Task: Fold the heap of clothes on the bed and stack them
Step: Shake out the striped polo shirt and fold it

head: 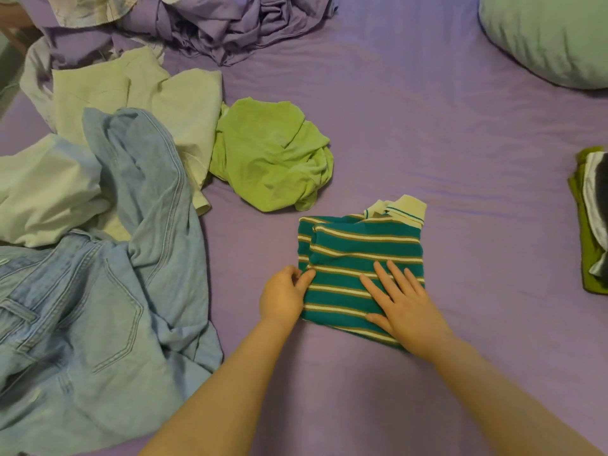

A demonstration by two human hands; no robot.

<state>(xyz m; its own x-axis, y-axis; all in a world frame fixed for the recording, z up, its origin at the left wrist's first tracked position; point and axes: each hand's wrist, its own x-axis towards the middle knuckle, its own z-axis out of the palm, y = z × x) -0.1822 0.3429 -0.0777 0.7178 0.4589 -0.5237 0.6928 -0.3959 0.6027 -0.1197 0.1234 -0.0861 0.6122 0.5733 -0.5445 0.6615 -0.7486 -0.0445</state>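
Observation:
A teal striped polo shirt (358, 248) lies folded into a small rectangle on the purple bed sheet (411, 126), its pale collar pointing away from me. My right hand (403, 301) rests flat on the shirt's near right part, fingers straight. My left hand (284, 294) is at the shirt's left edge, its fingers curled and pinching the fabric there. The unfolded heap lies to the left: light blue jeans (108, 291), a crumpled green garment (273, 156), and pale cream clothes (144, 93).
A stack of folded clothes (592, 218), olive and grey, sits at the right edge of view. A pale green pillow (552, 34) lies at the far right. Bunched purple fabric (230, 24) is piled at the far side of the bed.

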